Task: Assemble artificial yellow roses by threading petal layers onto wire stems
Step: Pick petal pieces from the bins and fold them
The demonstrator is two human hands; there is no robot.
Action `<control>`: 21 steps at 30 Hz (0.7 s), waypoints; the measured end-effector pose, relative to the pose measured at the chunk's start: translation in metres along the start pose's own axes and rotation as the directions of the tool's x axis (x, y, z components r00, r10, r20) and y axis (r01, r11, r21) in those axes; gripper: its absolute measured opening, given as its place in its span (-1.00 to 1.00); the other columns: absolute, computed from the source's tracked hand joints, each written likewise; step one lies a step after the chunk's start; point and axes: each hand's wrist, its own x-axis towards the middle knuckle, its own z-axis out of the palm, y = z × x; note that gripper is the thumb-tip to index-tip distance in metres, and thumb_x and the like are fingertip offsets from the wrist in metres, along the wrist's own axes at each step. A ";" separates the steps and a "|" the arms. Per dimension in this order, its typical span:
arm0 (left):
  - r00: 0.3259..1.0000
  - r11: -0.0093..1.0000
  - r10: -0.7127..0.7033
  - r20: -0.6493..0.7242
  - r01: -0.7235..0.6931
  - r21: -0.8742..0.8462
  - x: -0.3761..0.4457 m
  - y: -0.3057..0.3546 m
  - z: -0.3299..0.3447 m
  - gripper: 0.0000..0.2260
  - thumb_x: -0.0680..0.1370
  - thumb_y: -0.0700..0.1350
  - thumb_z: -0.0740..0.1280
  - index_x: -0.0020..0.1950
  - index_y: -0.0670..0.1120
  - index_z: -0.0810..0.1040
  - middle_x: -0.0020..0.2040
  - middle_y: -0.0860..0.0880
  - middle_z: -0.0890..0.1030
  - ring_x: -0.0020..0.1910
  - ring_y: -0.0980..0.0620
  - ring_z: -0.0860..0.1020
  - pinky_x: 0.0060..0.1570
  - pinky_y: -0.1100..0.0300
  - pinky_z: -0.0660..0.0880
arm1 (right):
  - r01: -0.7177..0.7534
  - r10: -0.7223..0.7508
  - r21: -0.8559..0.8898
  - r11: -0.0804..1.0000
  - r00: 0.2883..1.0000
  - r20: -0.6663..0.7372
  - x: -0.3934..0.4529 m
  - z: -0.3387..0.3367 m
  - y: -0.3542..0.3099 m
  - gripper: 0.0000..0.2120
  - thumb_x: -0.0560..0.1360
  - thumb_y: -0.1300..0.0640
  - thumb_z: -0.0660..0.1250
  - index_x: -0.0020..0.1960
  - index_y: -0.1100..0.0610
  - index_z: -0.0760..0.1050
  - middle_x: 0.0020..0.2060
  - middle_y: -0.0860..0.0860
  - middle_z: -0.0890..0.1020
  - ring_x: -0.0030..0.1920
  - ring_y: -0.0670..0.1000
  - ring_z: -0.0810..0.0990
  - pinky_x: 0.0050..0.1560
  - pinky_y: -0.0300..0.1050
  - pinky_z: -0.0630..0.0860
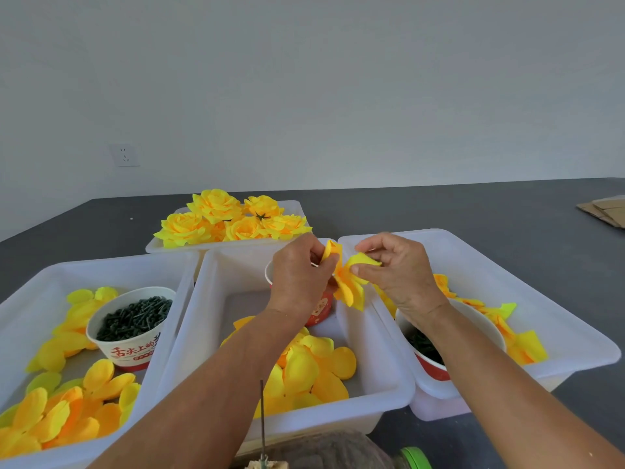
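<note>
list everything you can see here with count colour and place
finished roses: several, yellow, piled in the far white tray
near trays: three, white, side by side: left tray, middle tray, right tray
loose petal layers: many, yellow-orange, in all three near trays
left cup: one, white and red, left tray, full of dark green pieces
middle cup: one, red, middle tray, mostly hidden
right cup: one, red, right tray, dark green pieces inside
wire stem: one, dark, upright, bottom centre
wall socket: one, white
cardboard: tan, far right
held petal layers: yellow, between hands
left hand: pinches petals
right hand: pinches petals
</note>
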 end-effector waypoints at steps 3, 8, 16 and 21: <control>0.995 0.992 -0.049 0.089 0.059 -0.109 -0.003 0.001 0.003 -0.79 0.47 -0.19 0.41 -0.29 -0.08 0.41 -0.30 -0.06 0.58 -0.42 0.13 0.60 -0.45 0.36 0.47 | -0.059 0.050 -0.085 0.995 0.992 -0.112 0.004 -0.001 0.003 -0.53 0.26 0.30 0.55 0.08 0.06 0.49 -0.06 -0.04 0.56 -0.15 0.03 0.60 -0.07 -0.03 0.57; 0.999 0.998 0.043 -0.001 -0.043 -0.035 -0.004 0.002 0.003 -0.71 0.47 -0.18 0.41 -0.33 0.00 0.34 -0.34 0.06 0.49 -0.30 0.04 0.51 -0.30 0.35 0.39 | -0.111 -0.018 -0.368 0.923 0.944 -0.330 0.004 0.002 0.004 -0.38 0.15 -0.02 0.61 0.04 0.08 0.34 -0.04 -0.02 0.43 -0.10 -0.05 0.44 -0.13 -0.20 0.35; 0.993 0.989 0.112 -0.043 -0.115 -0.088 -0.005 0.002 0.004 -0.64 0.43 -0.22 0.44 -0.36 0.07 0.31 -0.38 0.06 0.50 -0.34 0.00 0.54 -0.29 0.30 0.43 | -0.021 0.009 -0.179 0.984 0.998 -0.067 0.001 0.005 0.003 -0.69 0.38 0.15 0.48 -0.47 0.12 0.46 -0.61 -0.15 0.40 -0.54 -0.17 0.32 -0.48 -0.35 0.27; 0.975 0.943 -0.209 -0.072 0.181 -0.279 0.009 -0.006 -0.001 -0.69 0.42 -0.28 0.40 -0.38 -0.05 0.33 -0.41 -0.03 0.43 -0.25 -0.28 0.52 -0.14 -0.12 0.56 | -0.157 0.168 0.076 0.985 0.968 -0.186 0.009 0.000 0.007 -0.75 0.46 0.24 0.39 -0.06 0.47 0.52 -0.18 0.43 0.58 -0.29 0.12 0.50 -0.20 0.09 0.51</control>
